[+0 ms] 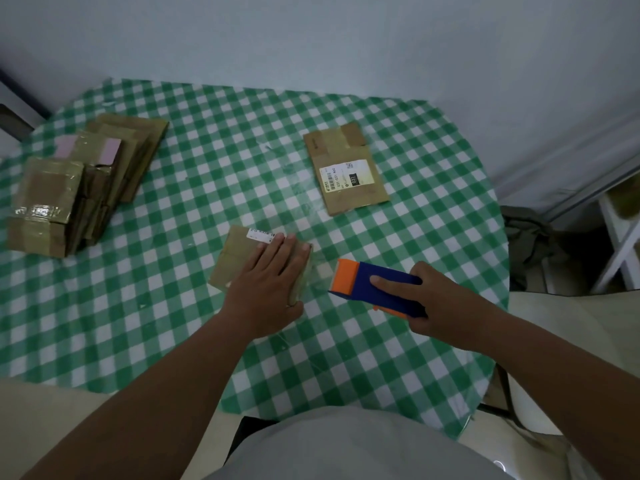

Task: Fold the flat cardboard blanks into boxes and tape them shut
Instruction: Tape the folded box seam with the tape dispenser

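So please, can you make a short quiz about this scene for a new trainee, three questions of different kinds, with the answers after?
1. True or false: the left hand lies flat on the small box.
2. Multiple choice: what does the right hand hold? A) scissors B) the blue and orange tape dispenser C) a marker
3. Fill in: the stack of cardboard pieces lies at the far ____ of the checked tablecloth, as the person sees it.

Key: 1 true. 2 B. 3 left; the flat cardboard blank with the white label lies apart, beyond the dispenser.
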